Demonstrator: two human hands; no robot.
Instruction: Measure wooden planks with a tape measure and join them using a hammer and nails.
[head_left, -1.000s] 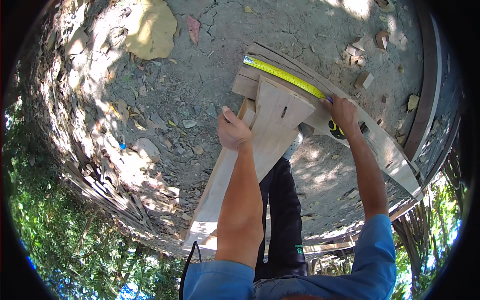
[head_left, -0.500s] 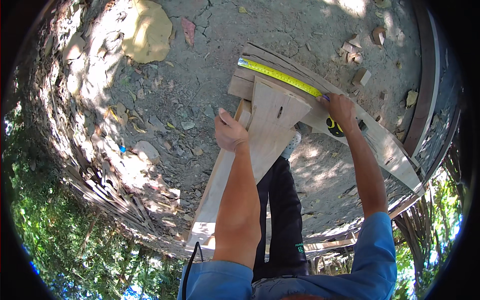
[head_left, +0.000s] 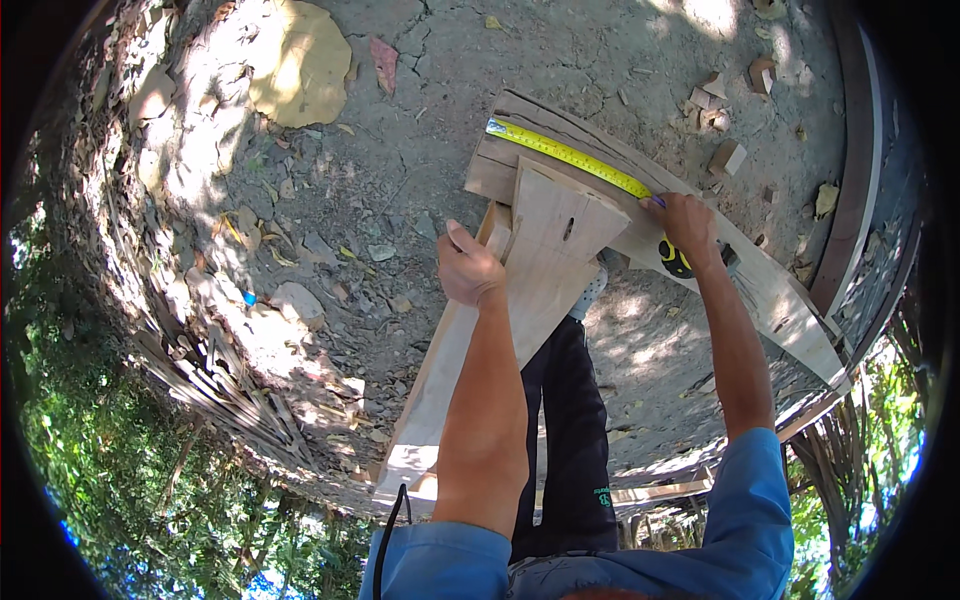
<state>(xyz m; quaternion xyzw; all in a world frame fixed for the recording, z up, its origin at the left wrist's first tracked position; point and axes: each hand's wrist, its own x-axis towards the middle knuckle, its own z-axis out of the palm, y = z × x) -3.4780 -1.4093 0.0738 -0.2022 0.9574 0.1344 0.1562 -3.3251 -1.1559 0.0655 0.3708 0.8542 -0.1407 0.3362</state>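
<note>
A yellow tape measure blade (head_left: 570, 155) lies along a weathered wooden plank (head_left: 492, 165), its metal end near the plank's far left end. My right hand (head_left: 688, 228) is closed in a pinch on a thin purple pen-like stick (head_left: 657, 201) beside the blade. Below that hand, partly covered, sits the black and yellow tape case (head_left: 676, 260). My left hand (head_left: 470, 270) is loosely curled with its thumb apart, over the left edge of a pale wooden board (head_left: 545, 255); its fingertips are hidden and nothing shows in it. This slotted board overlaps the plank.
Wood offcuts (head_left: 728, 157) lie on the dirt at the far right. A long dark beam (head_left: 850, 160) curves along the right side. Dry leaves (head_left: 300, 65) and a stick pile (head_left: 235, 385) are on the left. My legs (head_left: 570, 430) are below the boards.
The whole view has shifted slightly, with the boards and both hands a little farther right in the picture. Both hands keep nearly the same places against the wood.
</note>
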